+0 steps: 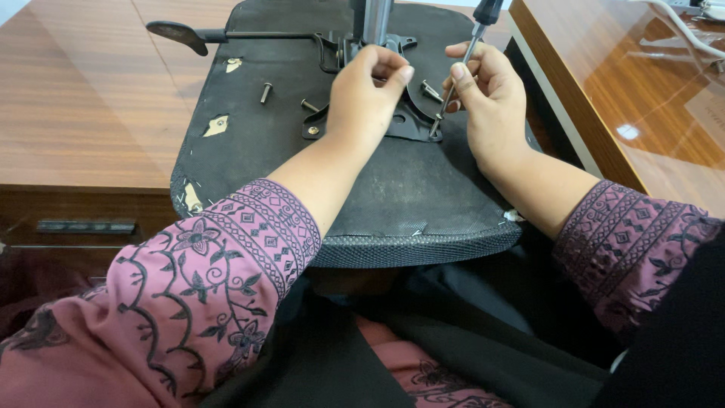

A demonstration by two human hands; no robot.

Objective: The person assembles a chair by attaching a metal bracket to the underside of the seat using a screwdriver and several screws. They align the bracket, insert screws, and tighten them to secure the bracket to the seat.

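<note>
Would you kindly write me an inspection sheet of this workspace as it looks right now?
Surface: upturned black chair seat, its underside facing up, against a wooden desk.
Job's things: screwdriver with its tip at the black metal mounting plate; lever sticking out left.
Clutter: loose bolts lying on the seat.
Hands: right hand grips the screwdriver shaft; left hand rests on the plate.
Cables: a white cable on the glossy wooden table at right.
Surroundings: nothing else seen.
</note>
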